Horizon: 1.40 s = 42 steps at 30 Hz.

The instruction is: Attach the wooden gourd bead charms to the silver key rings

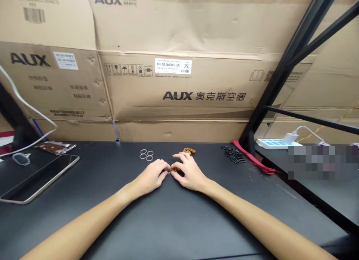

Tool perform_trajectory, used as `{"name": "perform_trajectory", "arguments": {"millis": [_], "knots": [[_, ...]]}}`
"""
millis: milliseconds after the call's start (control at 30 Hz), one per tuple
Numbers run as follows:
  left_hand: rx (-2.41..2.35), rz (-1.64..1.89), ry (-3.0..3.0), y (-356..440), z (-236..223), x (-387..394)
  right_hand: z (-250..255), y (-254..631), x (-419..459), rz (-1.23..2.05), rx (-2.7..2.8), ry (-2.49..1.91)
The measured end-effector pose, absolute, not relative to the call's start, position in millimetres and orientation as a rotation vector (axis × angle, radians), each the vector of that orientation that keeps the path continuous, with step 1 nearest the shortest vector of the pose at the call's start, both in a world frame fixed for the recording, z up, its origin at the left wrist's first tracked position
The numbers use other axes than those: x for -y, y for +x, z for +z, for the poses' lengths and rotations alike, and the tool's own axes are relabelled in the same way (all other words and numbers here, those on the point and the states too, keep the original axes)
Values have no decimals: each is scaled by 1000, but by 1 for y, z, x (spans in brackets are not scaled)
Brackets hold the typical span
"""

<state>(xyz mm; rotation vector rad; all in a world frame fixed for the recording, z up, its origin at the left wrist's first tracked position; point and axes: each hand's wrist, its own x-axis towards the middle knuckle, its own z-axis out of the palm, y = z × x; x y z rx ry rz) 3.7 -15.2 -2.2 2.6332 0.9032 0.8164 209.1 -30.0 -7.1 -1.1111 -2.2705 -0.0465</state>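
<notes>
My left hand (153, 176) is closed in a pinch on a small silver ring (169, 173), only a sliver of which shows at the fingertips. Close against it, my right hand (191, 174) has thumb and forefinger closed on an amber-brown beaded piece (175, 170), partly hidden by the fingers. The ring and the beaded piece meet between the two hands; whether they are joined I cannot tell. More brown beads (193, 151) lie just behind my right hand. Several silver rings (146, 154) rest on the table beyond my left hand.
A pile of black rings (234, 154) and a red strap (254, 159) lie to the right on the black table (168, 222). On the left are a tablet (42, 177) and a brown packet (57, 147). Cardboard boxes (179, 129) stand behind; a power strip (275, 143) is far right.
</notes>
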Motion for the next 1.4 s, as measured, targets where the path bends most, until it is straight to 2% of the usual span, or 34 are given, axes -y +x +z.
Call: {"name": "perform_trajectory", "arguments": {"millis": [500, 700, 967, 1167, 1400], "knots": [[-890, 864, 2675, 4, 0, 20, -7, 205, 31, 61, 2292, -1011], [-909, 822, 2693, 5, 4, 23, -11, 209, 26, 31, 2237, -1129], [-932, 837, 2696, 4, 1, 21, -6, 206, 32, 84, 2267, -964], [-919, 815, 2708, 4, 1, 21, -9, 209, 26, 55, 2204, -1051], [-914, 848, 2681, 4, 1, 20, -7, 206, 31, 95, 2258, -930]]}}
